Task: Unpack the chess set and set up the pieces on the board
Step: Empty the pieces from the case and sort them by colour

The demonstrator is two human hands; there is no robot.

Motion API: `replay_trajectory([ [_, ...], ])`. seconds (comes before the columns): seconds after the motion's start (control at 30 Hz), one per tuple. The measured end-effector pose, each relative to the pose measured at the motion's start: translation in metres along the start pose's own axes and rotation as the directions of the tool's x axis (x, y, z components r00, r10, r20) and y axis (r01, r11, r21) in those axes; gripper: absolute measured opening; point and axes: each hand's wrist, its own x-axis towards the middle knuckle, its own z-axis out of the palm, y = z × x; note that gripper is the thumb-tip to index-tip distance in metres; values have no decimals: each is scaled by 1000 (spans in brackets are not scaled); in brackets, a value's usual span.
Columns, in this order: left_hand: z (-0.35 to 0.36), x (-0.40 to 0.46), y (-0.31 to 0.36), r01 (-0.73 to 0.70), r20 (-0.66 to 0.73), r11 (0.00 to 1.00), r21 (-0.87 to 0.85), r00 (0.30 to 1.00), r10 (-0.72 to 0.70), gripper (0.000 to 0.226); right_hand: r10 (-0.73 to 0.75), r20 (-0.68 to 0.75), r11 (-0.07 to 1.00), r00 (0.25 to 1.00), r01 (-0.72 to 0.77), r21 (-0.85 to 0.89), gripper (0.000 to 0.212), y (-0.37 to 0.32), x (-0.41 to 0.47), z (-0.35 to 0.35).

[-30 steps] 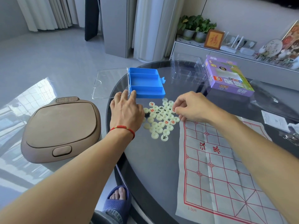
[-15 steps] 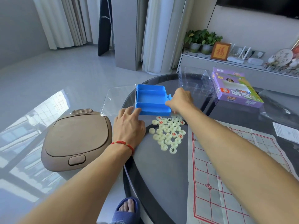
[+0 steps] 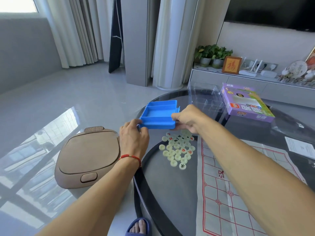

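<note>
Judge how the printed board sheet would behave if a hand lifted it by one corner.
The board would probably droop limply: it lies with creases and a rippled edge, like thin cloth or film. It looks light for its area. On the glossy table it may well slide or bunch when pushed.

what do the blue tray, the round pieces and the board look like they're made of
Blue tray: looks like matte opaque moulded plastic, with thin even walls and dividers. Round pieces: probably plastic or resin, pale green and slightly translucent, with glossy highlights. Board: seems to be a soft cloth or thin fabric-like sheet, with fold creases and a wavy edge.
</note>
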Motion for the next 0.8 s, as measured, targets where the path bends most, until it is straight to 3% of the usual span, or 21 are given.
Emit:
replay_trajectory([
  [0.17, -29, -14, 19, 75, -123, 988, -132, 988, -91, 43, -63, 33, 957, 998, 51, 285, 9, 11, -45, -7],
  [0.23, -41, -18, 22, 233, -161, 948, -215, 949, -270, 56, -101, 52, 933, 994, 76, 352, 13, 12, -64, -14],
  [0.27, -48, -20, 24, 371, -99, 868, -331, 901, -423, 61, -125, 59, 926, 990, 95, 366, 15, 12, -74, -19],
  [0.3, -53, -22, 27, 504, 55, 696, -511, 827, -559, 64, -149, 64, 920, 987, 115, 376, 15, 14, -85, -25],
  [0.33, -57, -26, 31, 589, 266, 428, -686, 750, -606, 66, -173, 67, 916, 983, 136, 377, 13, 17, -94, -31],
  [0.37, -60, -31, 34, 620, 449, 148, -771, 693, -564, 70, -196, 71, 911, 978, 155, 381, 12, 21, -104, -37],
  [0.4, -61, -37, 37, 609, 536, -30, -793, 673, -509, 74, -216, 71, 910, 974, 174, 377, 16, 25, -112, -43],
  [0.43, -60, -41, 40, 589, 555, -97, -803, 678, -481, 73, -230, 67, 909, 971, 190, 371, 20, 31, -119, -50],
  [0.5, -54, -46, 48, 536, 494, -44, -843, 740, -458, 54, -247, 58, 910, 967, 211, 357, 25, 43, -132, -66],
  [0.6, -42, -57, 66, 398, 307, 188, -898, 872, -382, 33, -253, 45, 918, 967, 225, 326, 26, 60, -147, -95],
  [0.7, -28, -80, 87, 68, 89, 645, -761, 996, 0, 33, -236, -6, 926, 972, 227, 303, 28, 75, -156, -122],
  [0.73, -22, -88, 94, -100, 56, 757, -645, 983, 178, 33, -231, -38, 924, 972, 231, 305, 27, 80, -157, -129],
  [0.8, -4, -104, 108, -312, 122, 816, -486, 901, 417, 36, -220, -87, 915, 972, 236, 327, 25, 87, -160, -139],
])
